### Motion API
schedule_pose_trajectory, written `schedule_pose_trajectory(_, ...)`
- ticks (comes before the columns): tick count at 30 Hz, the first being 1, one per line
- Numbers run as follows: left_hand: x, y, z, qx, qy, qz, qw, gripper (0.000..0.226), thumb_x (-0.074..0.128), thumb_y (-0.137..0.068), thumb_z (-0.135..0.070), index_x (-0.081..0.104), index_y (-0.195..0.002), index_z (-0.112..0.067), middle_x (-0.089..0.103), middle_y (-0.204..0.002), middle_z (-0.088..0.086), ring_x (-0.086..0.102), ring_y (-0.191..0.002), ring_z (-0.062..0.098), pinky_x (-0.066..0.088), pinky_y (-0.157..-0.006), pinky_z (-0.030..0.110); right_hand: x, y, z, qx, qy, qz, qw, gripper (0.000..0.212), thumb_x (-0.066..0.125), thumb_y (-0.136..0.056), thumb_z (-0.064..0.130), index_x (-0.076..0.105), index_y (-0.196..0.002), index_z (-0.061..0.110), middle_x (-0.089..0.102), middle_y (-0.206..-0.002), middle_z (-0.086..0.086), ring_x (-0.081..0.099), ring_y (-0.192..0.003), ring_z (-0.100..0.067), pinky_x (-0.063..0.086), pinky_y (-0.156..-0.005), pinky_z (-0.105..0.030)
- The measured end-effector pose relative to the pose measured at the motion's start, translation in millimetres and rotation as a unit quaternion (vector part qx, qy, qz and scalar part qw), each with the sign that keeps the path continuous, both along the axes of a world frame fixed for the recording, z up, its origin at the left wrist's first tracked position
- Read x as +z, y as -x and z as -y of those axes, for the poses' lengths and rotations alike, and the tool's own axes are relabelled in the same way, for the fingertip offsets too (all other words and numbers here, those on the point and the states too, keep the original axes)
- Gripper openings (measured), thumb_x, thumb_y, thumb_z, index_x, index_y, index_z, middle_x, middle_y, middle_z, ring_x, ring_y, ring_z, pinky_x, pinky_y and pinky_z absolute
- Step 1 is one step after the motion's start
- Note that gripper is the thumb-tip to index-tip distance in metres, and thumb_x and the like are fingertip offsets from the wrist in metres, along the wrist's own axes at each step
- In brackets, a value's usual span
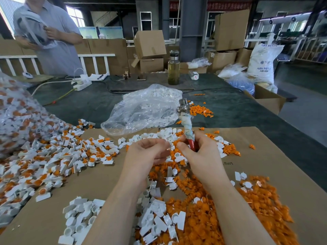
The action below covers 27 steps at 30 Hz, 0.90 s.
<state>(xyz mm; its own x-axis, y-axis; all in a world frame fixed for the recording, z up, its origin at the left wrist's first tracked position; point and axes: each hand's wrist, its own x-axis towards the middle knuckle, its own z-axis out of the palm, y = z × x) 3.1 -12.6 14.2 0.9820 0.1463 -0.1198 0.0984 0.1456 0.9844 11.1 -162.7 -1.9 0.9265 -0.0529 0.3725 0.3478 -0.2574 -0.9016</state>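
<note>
My right hand (198, 152) grips the red handle of a small hammer (185, 119). Its shaft is wrapped in cloth and its metal head points up and away from me. My left hand (148, 152) hovers just left of it with fingers curled, pinching a small white plastic piece that is blurred. Below both hands, loose white plastic housings (159, 221) and orange plugs (212, 218) lie heaped on a sheet of cardboard (265, 156). A spread of assembled white-and-orange pieces (62, 152) covers the left side.
A clear bag of white parts (146, 110) lies beyond the cardboard, and a big bag of assembled pieces (16, 117) sits at the left. A glass bottle (173, 68) and a power strip (82, 84) sit farther back. A person in a grey shirt (53, 36) stands at the far left. Cardboard boxes (150, 45) line the back.
</note>
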Motion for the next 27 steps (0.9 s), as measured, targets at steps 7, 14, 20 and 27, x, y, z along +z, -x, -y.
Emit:
schedule_pose_trajectory(7, -2, -1, 7, 0.019, 0.01, 0.029, 0.999, 0.027, 0.079, -0.072, 0.008, 0.072, -0.089, -0.013, 0.069, -0.08, 0.009, 0.07, -0.072, 0.02, 0.058, -0.065, 0.024, 1, 1, -4, -0.001, 0.024, 0.02, 1.0, 0.011, 0.067, -0.091, 0.017, 0.062, -0.09, 0.026, 0.061, -0.071, 0.033, 0.058, -0.066, 0.01, 0.041, -0.058, -0.005)
schedule_pose_trajectory(14, -2, -1, 15, 0.031, 0.029, 0.039, 0.998, 0.027, 0.073, -0.073, 0.01, 0.072, -0.088, -0.013, 0.071, -0.079, 0.018, 0.073, -0.076, 0.025, 0.058, -0.065, 0.024, 1, 2, -6, -0.047, 0.083, 0.034, 0.995, 0.014, 0.069, -0.09, 0.025, 0.057, -0.091, 0.031, 0.062, -0.07, 0.02, 0.057, -0.072, 0.011, 0.04, -0.057, -0.004)
schedule_pose_trajectory(20, 2, 2, 21, 0.062, 0.021, 0.068, 0.996, 0.021, 0.079, -0.074, 0.004, 0.075, -0.087, -0.013, 0.076, -0.074, 0.005, 0.071, -0.067, 0.017, 0.059, -0.065, 0.021, -1, 3, -10, -0.12, 0.132, 0.064, 0.982, 0.017, 0.069, -0.089, 0.031, 0.053, -0.094, 0.036, 0.061, -0.08, 0.023, 0.061, -0.076, 0.004, 0.047, -0.063, -0.016)
schedule_pose_trajectory(27, 6, 6, 27, 0.094, 0.001, 0.082, 0.992, 0.017, 0.081, -0.075, 0.0, 0.076, -0.083, -0.014, 0.076, -0.077, 0.006, 0.074, -0.081, 0.025, 0.061, -0.078, 0.034, -1, 5, -15, -0.149, 0.128, 0.082, 0.977, 0.023, 0.071, -0.088, 0.029, 0.051, -0.092, 0.039, 0.059, -0.078, 0.024, 0.061, -0.075, 0.002, 0.052, -0.066, -0.024)
